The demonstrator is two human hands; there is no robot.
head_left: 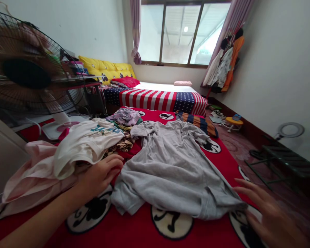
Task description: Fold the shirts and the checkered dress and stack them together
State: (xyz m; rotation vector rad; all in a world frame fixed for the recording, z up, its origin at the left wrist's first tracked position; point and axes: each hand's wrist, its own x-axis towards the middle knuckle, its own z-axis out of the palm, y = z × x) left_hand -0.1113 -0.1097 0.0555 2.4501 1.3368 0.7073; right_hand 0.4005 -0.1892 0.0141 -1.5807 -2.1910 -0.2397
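A grey short-sleeved T-shirt (170, 162) lies spread out on a red blanket (134, 230) with black-and-white round prints. Its sleeves point to the far side, and its hem is wavy and partly folded near me. My left hand (105, 172) hovers by the shirt's left edge, fingers loosely bent and nothing visible in them. Beside the lower right corner of the hem is my right hand (271, 213), fingers apart and empty. Left of the T-shirt, a white shirt with teal lettering (90, 141) rests in a heap on a pink garment (36, 172).
Farther back lie a crumpled lilac garment (126, 116) and a striped orange-and-navy garment (196, 122). A large fan (26, 74) stands at the left. Beyond is a bed with a flag-patterned cover (150, 98). On the right are a dark green rack-like stool (286, 158) and a yellow stool (234, 121).
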